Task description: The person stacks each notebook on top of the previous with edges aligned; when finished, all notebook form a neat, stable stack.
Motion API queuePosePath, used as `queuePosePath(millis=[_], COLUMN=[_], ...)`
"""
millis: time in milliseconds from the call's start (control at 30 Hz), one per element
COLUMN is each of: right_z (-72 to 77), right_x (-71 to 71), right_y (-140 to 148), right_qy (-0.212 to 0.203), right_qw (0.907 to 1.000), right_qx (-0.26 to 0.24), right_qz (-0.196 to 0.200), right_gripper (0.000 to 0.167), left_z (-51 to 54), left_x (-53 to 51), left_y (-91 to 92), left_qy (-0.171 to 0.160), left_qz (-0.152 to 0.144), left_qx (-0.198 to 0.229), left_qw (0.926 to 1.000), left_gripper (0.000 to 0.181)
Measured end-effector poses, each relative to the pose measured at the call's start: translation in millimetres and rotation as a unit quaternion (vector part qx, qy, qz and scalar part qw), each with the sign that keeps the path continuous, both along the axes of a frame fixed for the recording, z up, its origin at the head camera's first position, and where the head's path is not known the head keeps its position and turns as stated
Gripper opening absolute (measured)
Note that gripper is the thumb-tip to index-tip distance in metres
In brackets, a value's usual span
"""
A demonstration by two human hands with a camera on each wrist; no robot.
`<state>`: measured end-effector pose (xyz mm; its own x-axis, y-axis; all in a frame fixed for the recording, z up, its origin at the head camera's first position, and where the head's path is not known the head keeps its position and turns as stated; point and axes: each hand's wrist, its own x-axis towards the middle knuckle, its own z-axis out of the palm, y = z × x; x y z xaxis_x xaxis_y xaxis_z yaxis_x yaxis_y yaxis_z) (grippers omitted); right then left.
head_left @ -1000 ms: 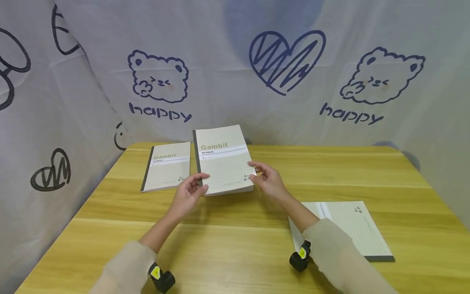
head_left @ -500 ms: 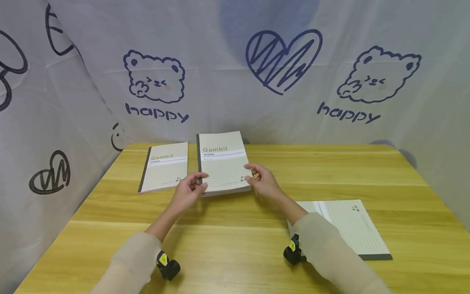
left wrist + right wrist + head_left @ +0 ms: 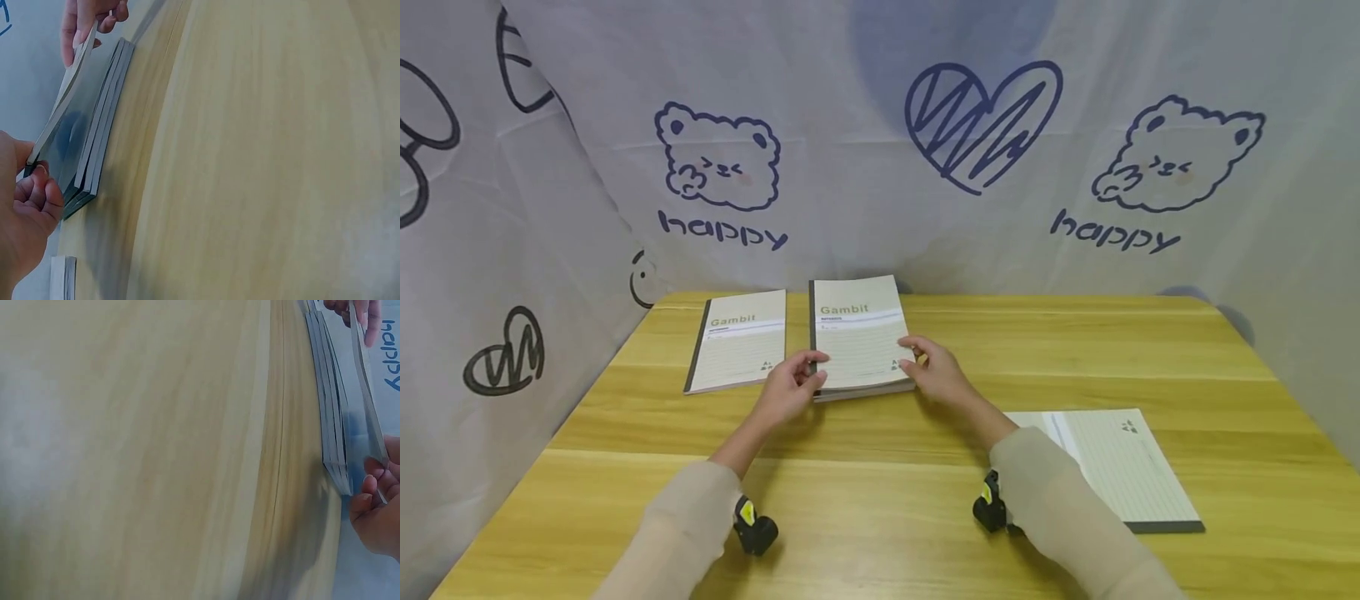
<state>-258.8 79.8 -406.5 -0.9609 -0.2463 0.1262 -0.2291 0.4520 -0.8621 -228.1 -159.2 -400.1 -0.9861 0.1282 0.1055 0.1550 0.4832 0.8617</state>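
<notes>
A cream "Gambit" notebook [image 3: 859, 337] with a dark spine is held between both hands at the back of the table. My left hand [image 3: 787, 387] pinches its near left corner at the spine. On the opposite side, my right hand [image 3: 938, 372] pinches the near right corner between thumb and fingers. Below it lies a stack of notebooks [image 3: 103, 125], seen edge-on in the left wrist view. A gap shows between the held notebook and the stack in both wrist views; the held one bows slightly. The head view mostly hides the stack.
Another Gambit notebook [image 3: 741, 346] lies to the left of the stack. At the right, a notebook [image 3: 1138, 467] lies turned sideways, partly covered by the right sleeve [image 3: 1048, 483]. A printed cloth [image 3: 850, 167] hangs behind the wooden table [image 3: 865, 500].
The held notebook has come down toward the stack and shifted slightly right, lying flatter. Both hands keep their pinch on it. The other notebooks stay in place.
</notes>
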Motion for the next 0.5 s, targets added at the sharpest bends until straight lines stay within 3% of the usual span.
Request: queuePosePath(millis=[300, 500], right_z=[-5.4, -9.6], right_x=[-1.3, -5.2], right_y=[-0.9, -0.7], right_qy=[0.020, 0.031], right_qw=[0.9995, 0.9991], right_qx=[0.022, 0.027], right_qz=[0.000, -0.003], right_gripper=[0.031, 0.030], left_z=[-13.3, -19.6], left_x=[-6.4, -8.9], left_y=[0.1, 0.8], left_qy=[-0.006, 0.015], left_qz=[0.002, 0.002], left_qx=[-0.020, -0.032], left_qw=[0.9998, 0.9994], left_gripper=[0.026, 0.027])
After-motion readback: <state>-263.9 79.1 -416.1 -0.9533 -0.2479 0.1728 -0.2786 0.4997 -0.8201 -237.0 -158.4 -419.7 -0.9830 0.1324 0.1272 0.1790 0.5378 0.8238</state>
